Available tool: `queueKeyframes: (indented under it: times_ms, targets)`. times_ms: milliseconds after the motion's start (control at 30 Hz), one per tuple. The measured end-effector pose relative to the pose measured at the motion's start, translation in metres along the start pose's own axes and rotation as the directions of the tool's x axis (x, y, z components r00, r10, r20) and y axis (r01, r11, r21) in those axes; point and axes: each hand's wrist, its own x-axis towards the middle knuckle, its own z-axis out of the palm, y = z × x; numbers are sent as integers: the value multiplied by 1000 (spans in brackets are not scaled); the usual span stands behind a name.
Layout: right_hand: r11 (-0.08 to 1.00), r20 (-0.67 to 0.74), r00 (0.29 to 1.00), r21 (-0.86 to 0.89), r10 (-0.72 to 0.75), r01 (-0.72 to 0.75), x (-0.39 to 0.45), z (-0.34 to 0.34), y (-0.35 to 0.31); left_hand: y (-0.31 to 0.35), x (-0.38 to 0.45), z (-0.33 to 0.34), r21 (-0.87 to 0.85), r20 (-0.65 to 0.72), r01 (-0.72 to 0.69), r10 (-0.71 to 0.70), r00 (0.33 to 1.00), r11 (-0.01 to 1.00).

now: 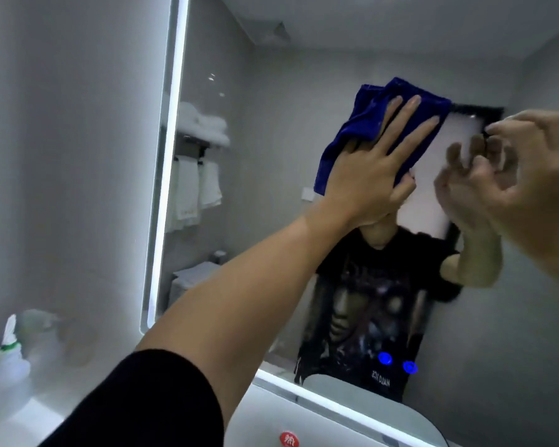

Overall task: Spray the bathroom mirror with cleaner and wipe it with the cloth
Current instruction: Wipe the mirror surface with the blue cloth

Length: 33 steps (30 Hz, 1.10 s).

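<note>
Left hand, fingers spread flat, presses the blue cloth against the mirror, upper centre. Right hand raised beside it, fingers loosely curled, holding nothing.

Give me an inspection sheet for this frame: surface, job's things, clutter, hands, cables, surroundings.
Surface: mirror with lit edge strip; no streaks discernible.
Job's things: blue cloth flat against the mirror; white spray bottle on the counter, lower left.
Clutter: blurred items beside the bottle, too unclear to name.
Hands: left hand spread on the cloth; right hand raised near the mirror, empty, blurred.
Cables: nothing seen.
Surroundings: grey wall; white towels on a rack, seen in reflection.
</note>
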Motion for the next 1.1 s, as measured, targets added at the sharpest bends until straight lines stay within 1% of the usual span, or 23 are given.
queueKeyframes:
  times_ms: [67,133,233,333,433,500,600,667,800,967,1100]
  targets:
    - [999,-20,999,28,-27,28,3,12,-19,-21,-20,2,-7,-2,34,-34,999,999]
    - [995,-90,992,-47,-94,90,8,24,-46,-47,-42,3,-4,-1,78,-78,997,997]
    - [986,-91,982,-33,-168,166,8,33,-96,-86,-77,0,-31,8,182,-182,983,983]
    - [975,-43,974,8,-221,221,-2,52,-122,-121,-122,1,-67,-15,318,-319,948,946]
    - [974,-19,974,0,-227,227,-18,58,-125,-151,-167,1,-56,-30,443,-445,895,895]
    - [981,-11,981,-15,-195,195,-25,58,-117,-160,-180,0,-22,-49,453,-453,890,891]
    - [980,19,982,-68,-186,187,-38,57,-102,-150,-172,5,-8,-89,469,-468,879,883]
    - [980,4,983,-75,-184,184,-44,55,-95,-137,-166,9,-41,-112,443,-444,889,896]
    - [984,-33,990,-119,-140,135,-54,51,-80,-108,-144,12,-107,-113,281,-292,950,954]
    - [988,-59,996,-142,-71,62,-76,36,-51,-36,-99,16,-97,-73,191,-198,977,977]
    - [977,-65,997,-210,31,-44,-96,9,-8,31,-63,19,-68,-7,109,-110,994,992]
